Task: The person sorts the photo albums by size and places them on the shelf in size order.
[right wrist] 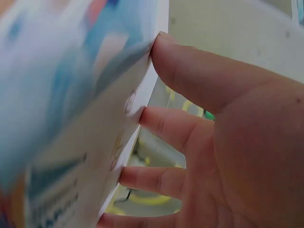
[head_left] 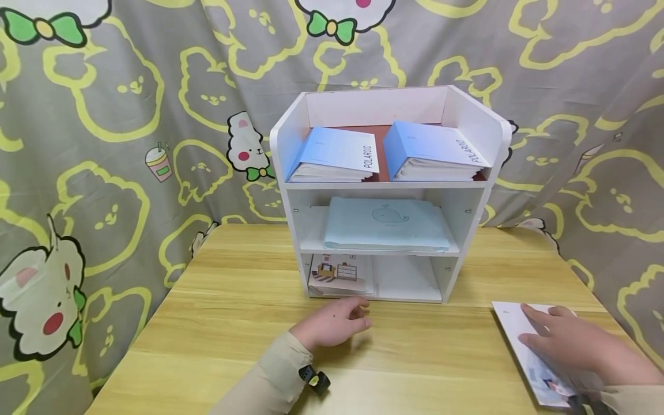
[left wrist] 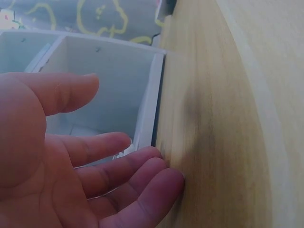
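My left hand (head_left: 336, 323) hovers just before the bottom compartment of a white shelf unit (head_left: 306, 207), its fingers loosely bent and holding nothing. In the left wrist view the left hand (left wrist: 71, 156) has thumb and fingers apart beside the shelf's lower edge. On the right of the table, my right hand (head_left: 576, 340) rests over a thin white picture book (head_left: 519, 334). The right wrist view shows the right hand (right wrist: 204, 133) with thumb and straight, spread fingertips touching the book (right wrist: 71, 95), whose print is blurred. A thin illustrated book (head_left: 342, 276) lies in the bottom compartment's left half.
Two blue-and-white POLAROID binders (head_left: 339, 147) lie on the top shelf. A light-blue folder (head_left: 386, 225) with a whale drawing fills much of the middle shelf. The unit stands on a wooden table (head_left: 233, 288), before a patterned grey curtain (head_left: 197, 115).
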A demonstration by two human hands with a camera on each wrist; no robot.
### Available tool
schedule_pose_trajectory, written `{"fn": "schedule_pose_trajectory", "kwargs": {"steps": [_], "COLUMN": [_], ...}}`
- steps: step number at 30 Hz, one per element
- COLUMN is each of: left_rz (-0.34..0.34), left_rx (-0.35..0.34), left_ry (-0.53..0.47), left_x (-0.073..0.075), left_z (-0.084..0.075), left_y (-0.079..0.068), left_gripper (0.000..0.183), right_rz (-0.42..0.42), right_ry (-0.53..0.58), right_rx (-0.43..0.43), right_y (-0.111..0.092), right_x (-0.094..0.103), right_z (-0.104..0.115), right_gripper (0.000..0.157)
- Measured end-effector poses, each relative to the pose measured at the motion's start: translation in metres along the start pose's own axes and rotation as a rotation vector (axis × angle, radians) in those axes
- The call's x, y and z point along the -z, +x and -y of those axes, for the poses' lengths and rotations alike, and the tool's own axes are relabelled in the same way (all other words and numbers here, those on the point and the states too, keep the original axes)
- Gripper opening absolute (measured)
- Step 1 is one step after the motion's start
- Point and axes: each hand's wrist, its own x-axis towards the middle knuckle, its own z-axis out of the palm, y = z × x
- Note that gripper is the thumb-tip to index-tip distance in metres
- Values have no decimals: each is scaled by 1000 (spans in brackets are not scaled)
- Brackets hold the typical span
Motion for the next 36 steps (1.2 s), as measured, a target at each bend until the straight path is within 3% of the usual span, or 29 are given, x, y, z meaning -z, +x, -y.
{"fn": "schedule_pose_trajectory", "kwargs": {"steps": [16, 24, 29, 36], "left_rz": [9, 36, 55, 68], "left_rx": [2, -6, 15, 101], "left_ry": [6, -24, -92, -311], "left_x": [-1, 2, 2, 1], "left_z": [2, 6, 9, 11], "left_y": [1, 3, 4, 4], "left_gripper": [56, 56, 57, 55], "right_rz": [-19, -71, -67, -49], "right_ry": [-45, -103, -158, -145], "right_rx": [107, 203, 227, 242], "right_y": [17, 30, 40, 48], "right_x": [-1, -10, -12, -17], "right_z": [117, 160, 188, 230], "right_gripper": [78, 76, 77, 76]}}
